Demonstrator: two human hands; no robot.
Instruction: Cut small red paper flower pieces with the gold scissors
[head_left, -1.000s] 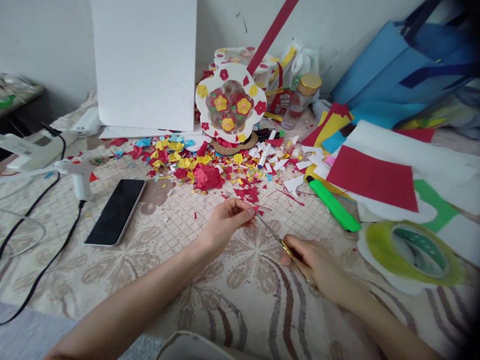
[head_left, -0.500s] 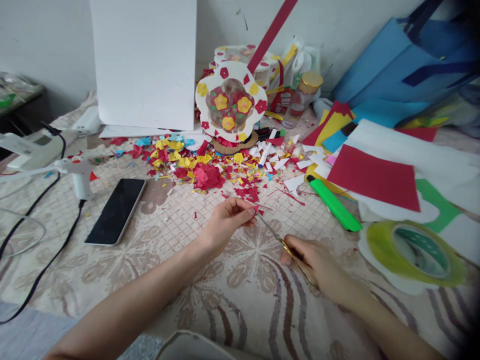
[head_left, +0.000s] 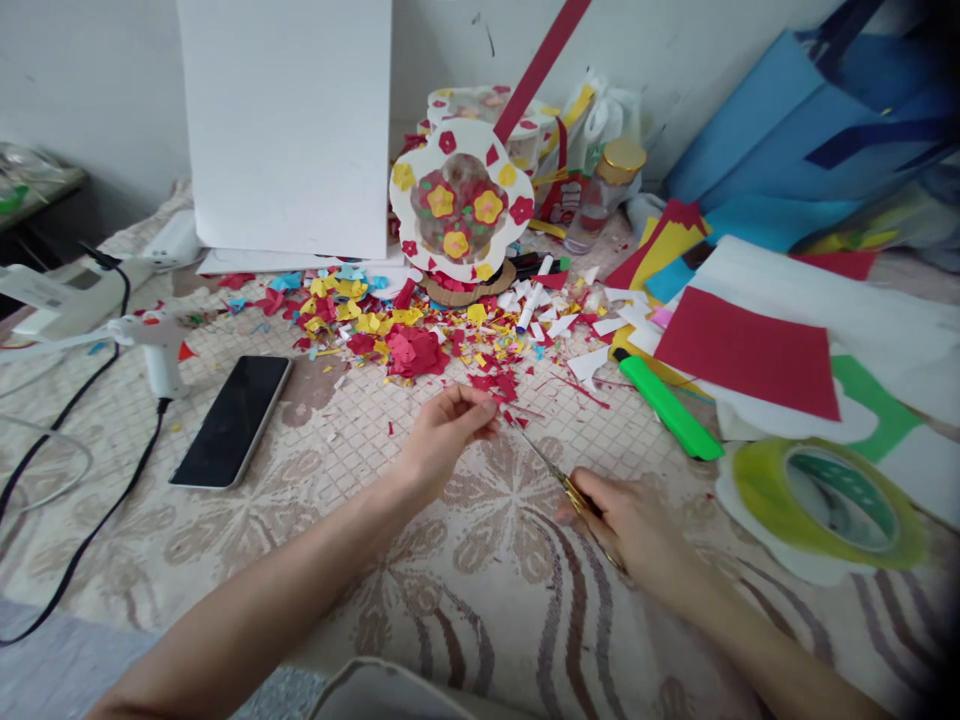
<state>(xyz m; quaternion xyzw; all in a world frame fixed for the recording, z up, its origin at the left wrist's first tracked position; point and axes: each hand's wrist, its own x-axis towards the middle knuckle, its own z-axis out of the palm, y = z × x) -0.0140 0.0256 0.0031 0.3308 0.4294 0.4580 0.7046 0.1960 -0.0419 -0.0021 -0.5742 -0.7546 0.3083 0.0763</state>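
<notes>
My left hand (head_left: 448, 430) is closed in a pinch over the tablecloth, with a small bit of red paper (head_left: 505, 409) showing at its fingertips. Most of that bit is hidden by the thumb and fingers. Gold-handled scissors (head_left: 541, 457) are gripped in my right hand (head_left: 619, 515), their thin metal blades pointing up and left at the red paper. The blade tips lie right beside my left fingertips; whether they touch the paper I cannot tell. Beyond both hands lies a heap of red, yellow, white and blue paper scraps (head_left: 367, 322), with a crumpled red paper flower (head_left: 416, 350) among them.
A flower-decorated paper lantern (head_left: 457, 258) stands behind the scraps. Left are a phone (head_left: 232, 422) and a white glue gun (head_left: 159, 360) with its cord. Right are a green box cutter (head_left: 667, 408), a tape roll (head_left: 757, 490), red paper (head_left: 750, 350) and a blue bag (head_left: 750, 120).
My left hand has shifted slightly left, drawing a little away from the scissors' hinge. The scissors and my right hand have moved only a little.
</notes>
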